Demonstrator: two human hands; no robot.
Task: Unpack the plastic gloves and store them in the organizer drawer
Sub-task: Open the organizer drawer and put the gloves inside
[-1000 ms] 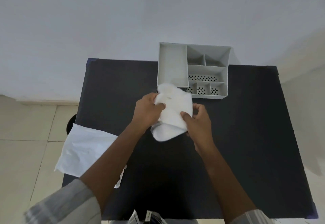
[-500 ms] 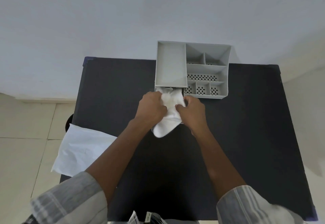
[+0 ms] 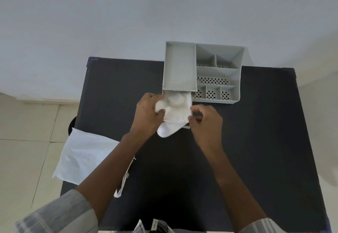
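Nearby, torn white wrapper [image 3: 86, 156] overhanging table [image 3: 256, 141]; left hand [image 3: 149, 115] grip on gloves [image 3: 173, 115], right hand [image 3: 206, 121] loose.

One table [image 3: 256, 141], black, is carrying everything. One grey organizer [image 3: 218, 71] is sitting at its far edge, showing seven open top compartments: one large on the left, two at the back, one long in the middle, three small in front. One drawer [image 3: 187, 127] is sticking out below. One white bundle of gloves [image 3: 173, 112]. One white bag [image 3: 86, 157] is hanging off the left edge. Two hands: left hand [image 3: 149, 115], right hand [image 3: 206, 121].
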